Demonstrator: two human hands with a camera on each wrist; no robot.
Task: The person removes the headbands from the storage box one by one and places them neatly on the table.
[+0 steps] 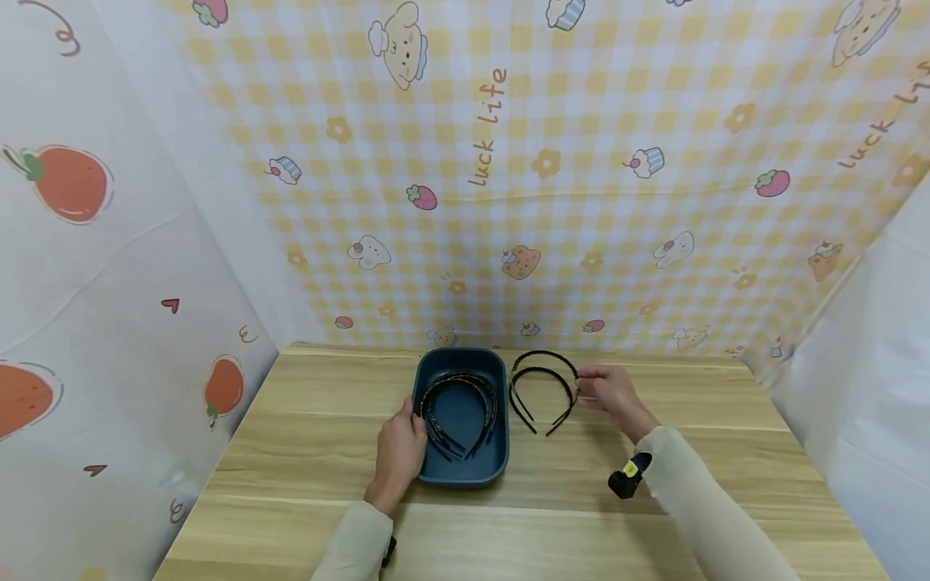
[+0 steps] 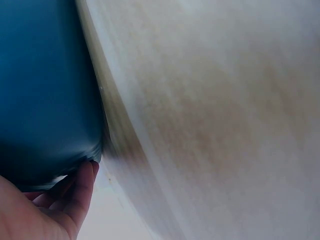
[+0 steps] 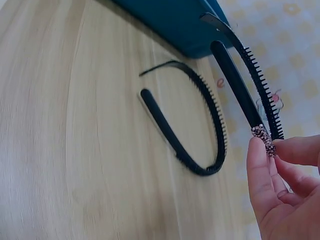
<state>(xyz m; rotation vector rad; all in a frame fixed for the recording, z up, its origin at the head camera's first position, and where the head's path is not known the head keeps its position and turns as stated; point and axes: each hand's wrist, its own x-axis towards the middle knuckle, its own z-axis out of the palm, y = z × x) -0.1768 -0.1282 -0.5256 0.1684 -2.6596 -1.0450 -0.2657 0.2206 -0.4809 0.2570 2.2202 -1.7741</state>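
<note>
A dark blue plastic bin (image 1: 462,482) stands on the table with several black headbands (image 1: 485,387) lying in it, some flecked with gold. My left hand (image 1: 402,448) grips the bin's left wall; in the left wrist view its fingers curl at the bin's edge. My right hand (image 1: 610,395) pinches a black toothed headband (image 3: 261,85) with thumb and fingers on its sparkly part. That headband is raised above the table, its ends pointing toward the bin. Below it, a second black toothed headband (image 3: 218,120) lies on the wood, right of the bin.
The wooden table (image 1: 305,468) ends at a yellow checked cloth (image 1: 465,202) hung behind it. White printed cloth (image 1: 145,282) hangs along the left side and plain white cloth (image 1: 865,387) along the right. A black wrist camera (image 1: 626,478) sits by the right sleeve.
</note>
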